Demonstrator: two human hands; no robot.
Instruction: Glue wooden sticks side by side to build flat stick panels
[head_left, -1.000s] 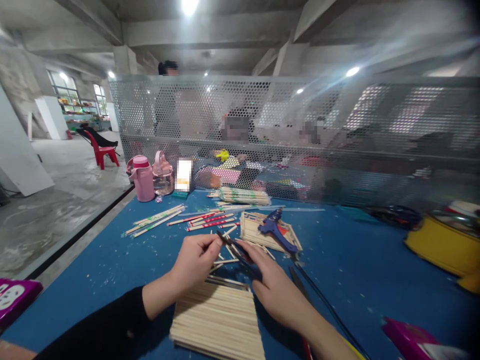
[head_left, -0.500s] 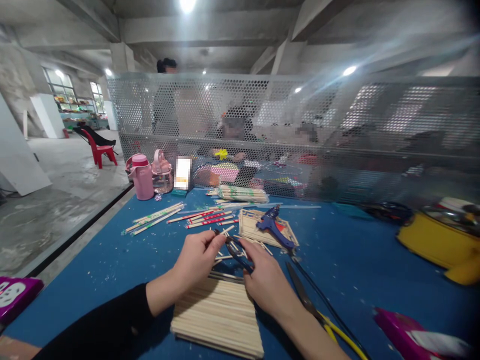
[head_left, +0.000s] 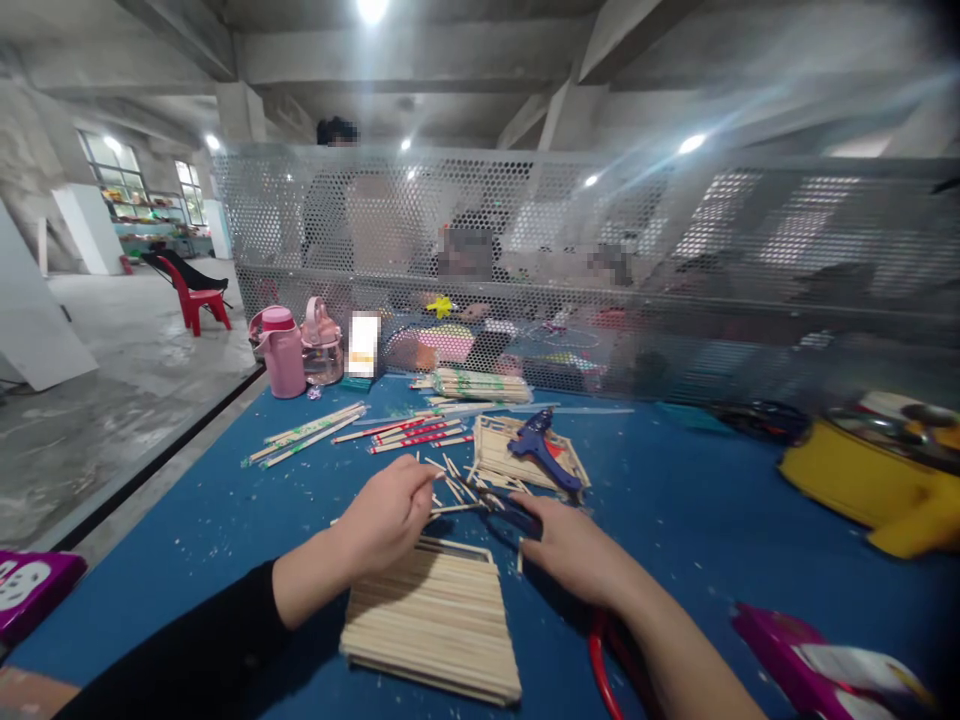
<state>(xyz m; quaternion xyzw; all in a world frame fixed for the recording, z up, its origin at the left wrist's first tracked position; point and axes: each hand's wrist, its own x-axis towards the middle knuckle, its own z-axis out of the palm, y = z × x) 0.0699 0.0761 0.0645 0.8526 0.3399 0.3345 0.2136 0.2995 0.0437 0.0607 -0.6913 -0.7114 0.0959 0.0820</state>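
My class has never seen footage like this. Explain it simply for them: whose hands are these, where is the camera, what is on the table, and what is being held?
There is no robot here. One person works with two bare hands, and a single camera on their head looks forward and down, so every picture shares that viewpoint. The right hand holds a dark tool. The left hand has its fingers bunched; whether they pinch anything is unclear. On the blue table, a flat panel of pale sticks lies nearest the person. Beyond it are loose short sticks and a blue glue gun resting on a smaller stick piece. A perforated metal screen stands behind.
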